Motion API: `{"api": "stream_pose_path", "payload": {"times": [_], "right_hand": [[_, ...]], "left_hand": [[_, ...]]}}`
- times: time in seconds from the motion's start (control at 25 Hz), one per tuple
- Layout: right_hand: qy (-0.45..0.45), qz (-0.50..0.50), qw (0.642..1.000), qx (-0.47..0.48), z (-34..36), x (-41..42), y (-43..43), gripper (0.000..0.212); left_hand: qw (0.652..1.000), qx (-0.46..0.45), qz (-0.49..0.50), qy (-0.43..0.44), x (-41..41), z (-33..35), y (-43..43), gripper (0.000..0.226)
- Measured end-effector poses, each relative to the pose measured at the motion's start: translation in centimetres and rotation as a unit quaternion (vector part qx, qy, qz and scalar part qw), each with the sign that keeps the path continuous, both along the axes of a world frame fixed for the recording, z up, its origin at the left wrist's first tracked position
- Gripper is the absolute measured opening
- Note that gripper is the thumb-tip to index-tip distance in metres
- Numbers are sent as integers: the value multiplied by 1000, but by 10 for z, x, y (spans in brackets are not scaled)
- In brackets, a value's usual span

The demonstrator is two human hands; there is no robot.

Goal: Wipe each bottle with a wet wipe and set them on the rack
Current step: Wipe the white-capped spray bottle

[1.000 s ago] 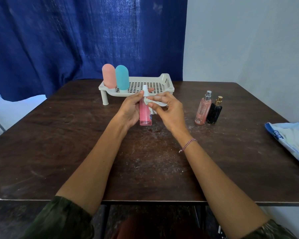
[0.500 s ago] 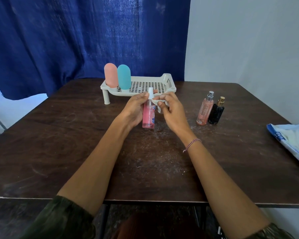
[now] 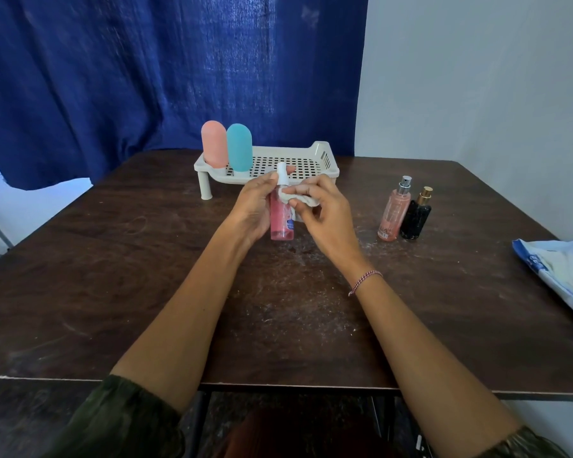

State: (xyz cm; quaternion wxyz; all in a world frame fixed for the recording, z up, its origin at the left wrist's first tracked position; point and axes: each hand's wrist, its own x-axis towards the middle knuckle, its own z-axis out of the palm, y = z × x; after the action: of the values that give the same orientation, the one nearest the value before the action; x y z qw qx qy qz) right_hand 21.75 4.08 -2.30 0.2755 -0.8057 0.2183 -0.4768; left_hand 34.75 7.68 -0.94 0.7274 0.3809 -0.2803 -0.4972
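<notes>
My left hand (image 3: 253, 206) grips a pink spray bottle (image 3: 280, 223) with a white cap, held upright just above the table's middle. My right hand (image 3: 321, 213) pinches a crumpled white wet wipe (image 3: 300, 200) against the bottle's neck. Behind my hands stands a white perforated rack (image 3: 298, 163) on short legs. A pink bottle (image 3: 214, 143) and a teal bottle (image 3: 239, 147) stand at the rack's left end. To the right on the table stand a peach spray bottle (image 3: 394, 213) and a black bottle (image 3: 415, 216) with a gold cap.
A blue and white pack of wipes (image 3: 563, 272) lies at the table's right edge. The dark wooden table (image 3: 113, 276) is dusty in the middle. A blue curtain (image 3: 146, 67) hangs behind, with a white wall on the right.
The wipe in my right hand has shifted along the bottle's neck and shoulder. My left hand keeps hold of the pink spray bottle in about the same spot.
</notes>
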Motion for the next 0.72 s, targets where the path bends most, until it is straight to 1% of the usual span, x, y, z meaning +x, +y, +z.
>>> {"api": "stream_pose_path", "payload": {"times": [0.12,0.28,0.44,0.6,0.72], "right_hand": [[31,21,999,-14,0,2,3,27],[58,63,996,-13,0,-1,2,26],[92,91,992,7,0,-4,2,26],[141,103,984,25,-1,-8,-3,26],[193,77,978,22,-2,-13,-11,25]], "left_hand": [[1000,2,28,11,2,2,1,30],[997,-1,74,25,3,4,4,24],[991,20,129,29,9,5,4,18],[987,40,156,5,16,4,2,32],[986,46,162,-20,17,4,2,34]]}}
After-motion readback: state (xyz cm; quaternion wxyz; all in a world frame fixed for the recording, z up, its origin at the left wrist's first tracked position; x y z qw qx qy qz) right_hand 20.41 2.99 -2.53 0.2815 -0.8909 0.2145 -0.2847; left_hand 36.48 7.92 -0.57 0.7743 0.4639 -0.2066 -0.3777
